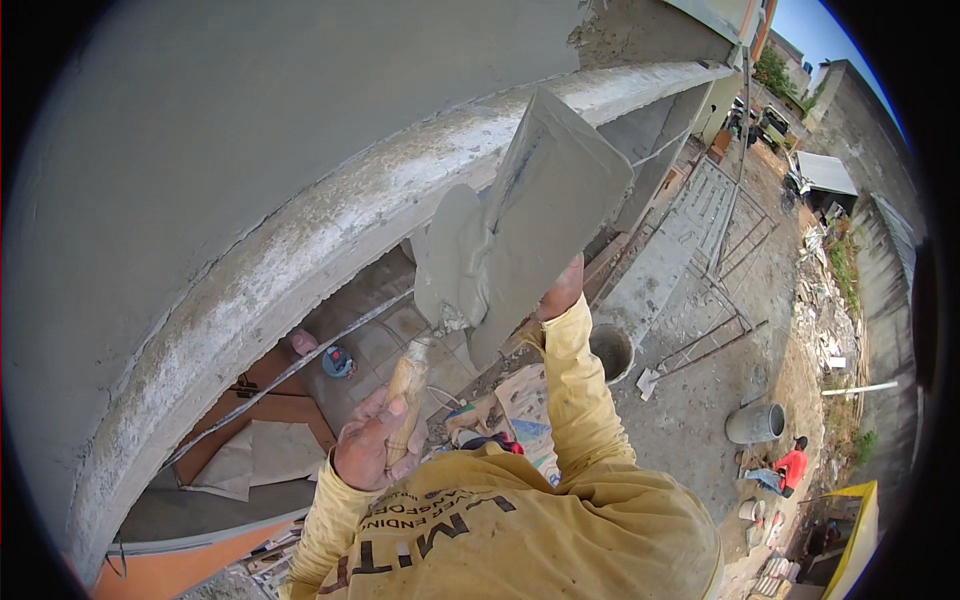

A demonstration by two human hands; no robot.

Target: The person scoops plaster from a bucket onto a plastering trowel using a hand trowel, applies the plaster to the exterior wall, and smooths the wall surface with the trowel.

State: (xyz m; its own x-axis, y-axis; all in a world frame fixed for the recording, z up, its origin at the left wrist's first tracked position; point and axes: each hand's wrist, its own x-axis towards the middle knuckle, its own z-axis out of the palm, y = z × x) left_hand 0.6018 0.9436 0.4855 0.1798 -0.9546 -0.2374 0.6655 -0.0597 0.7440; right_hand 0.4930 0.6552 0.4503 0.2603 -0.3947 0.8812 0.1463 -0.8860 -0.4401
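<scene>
A wooden-handled trowel [450, 260] loaded with wet mortar is gripped in the left hand [372, 440], a mortar board [545, 215] held by the right hand [562, 290] beside it, the ledge [330, 230] above left rough, unfinished.

Long-sleeved mustard-yellow shirt [560, 520], creased and dusty, dark block lettering printed across it toward 7 o'clock; snug ribbed cuffs [545, 335] at both wrists; bare hands, no gloves.

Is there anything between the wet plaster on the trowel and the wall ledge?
Nothing visible. The plaster on the trowel, held by the left hand, lies right by the ledge, with only open air between.
</scene>
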